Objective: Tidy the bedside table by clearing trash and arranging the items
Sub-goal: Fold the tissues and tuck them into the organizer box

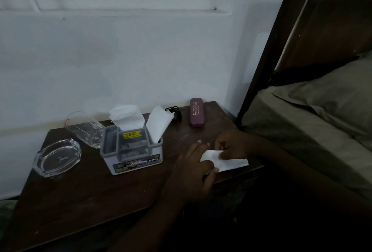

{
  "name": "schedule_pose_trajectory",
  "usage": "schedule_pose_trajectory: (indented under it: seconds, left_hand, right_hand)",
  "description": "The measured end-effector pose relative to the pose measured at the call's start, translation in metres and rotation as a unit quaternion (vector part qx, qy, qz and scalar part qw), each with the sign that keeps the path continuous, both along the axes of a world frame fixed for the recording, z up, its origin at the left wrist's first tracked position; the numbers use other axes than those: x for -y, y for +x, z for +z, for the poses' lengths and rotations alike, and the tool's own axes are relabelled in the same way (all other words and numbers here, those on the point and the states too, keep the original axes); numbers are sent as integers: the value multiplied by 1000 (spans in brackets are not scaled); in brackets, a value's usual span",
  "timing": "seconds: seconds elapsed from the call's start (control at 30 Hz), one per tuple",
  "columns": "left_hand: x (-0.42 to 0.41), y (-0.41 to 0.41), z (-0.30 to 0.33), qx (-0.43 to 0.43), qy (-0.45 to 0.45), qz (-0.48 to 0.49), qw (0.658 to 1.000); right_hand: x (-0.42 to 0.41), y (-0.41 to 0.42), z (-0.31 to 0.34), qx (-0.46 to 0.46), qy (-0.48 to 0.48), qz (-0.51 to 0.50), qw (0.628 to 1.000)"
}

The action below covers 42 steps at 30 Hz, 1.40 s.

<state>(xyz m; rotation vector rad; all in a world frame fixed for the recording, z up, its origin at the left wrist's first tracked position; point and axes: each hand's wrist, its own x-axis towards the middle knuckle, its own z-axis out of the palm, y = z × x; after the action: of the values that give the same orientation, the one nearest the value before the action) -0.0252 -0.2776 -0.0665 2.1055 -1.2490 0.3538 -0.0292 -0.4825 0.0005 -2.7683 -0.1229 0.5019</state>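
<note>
Both hands work on a white folded paper tissue (225, 161) lying flat near the right front edge of the dark brown wooden worktop (90, 195): the left hand (193, 167) presses its spread fingers onto the tissue's left end, and the right hand (233, 147) pinches its upper edge with curled fingers. To their left stands a grey plastic organiser box (131, 151) with two more white tissues (159, 124) upright in its back compartments, beside a clear drinking glass (84, 128) lying tipped on its side and a clear glass ashtray (57, 158). Along the back edge, a maroon spectacle case (196, 112) lies close to a coiled black cable (174, 113).
</note>
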Motion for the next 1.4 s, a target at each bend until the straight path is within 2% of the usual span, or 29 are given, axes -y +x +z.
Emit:
schedule_pose_trajectory:
  seconds: [0.1,0.17,0.3,0.4,0.47,0.53,0.67,0.73,0.8,0.97,1.27,1.4]
  left_hand:
    - [-7,-3,5,-41,-82,5,996]
    - [-19,-10,18,-85,-158,21,984]
    - [-53,-22,59,-127,-315,91,936]
    - [-87,-11,92,-119,-348,154,917]
    - [-114,2,118,-86,-332,196,919]
    - [-141,17,144,-44,-256,237,936]
    - [-180,41,183,4,-97,297,950]
    - [-186,43,190,5,-52,308,950]
    - [-184,45,189,-14,-26,313,949]
    - [-176,47,173,-52,-13,314,948]
    - [-175,64,147,-66,-8,321,945]
    - [-173,62,140,-64,0,321,945]
  right_hand:
    - [-4,-6,28,9,56,-6,998]
    - [-14,-13,53,23,132,-15,991]
    - [-53,-16,88,26,351,-25,936]
    - [-94,2,100,64,403,-1,913]
    - [-125,20,108,92,401,18,911]
    - [-154,43,117,137,370,42,918]
    - [-201,91,127,230,187,112,948]
    - [-215,108,126,235,119,142,954]
    - [-221,119,121,226,90,166,956]
    - [-216,130,110,167,30,182,969]
    - [-213,141,95,178,-10,164,970]
    - [-213,143,90,196,3,164,967]
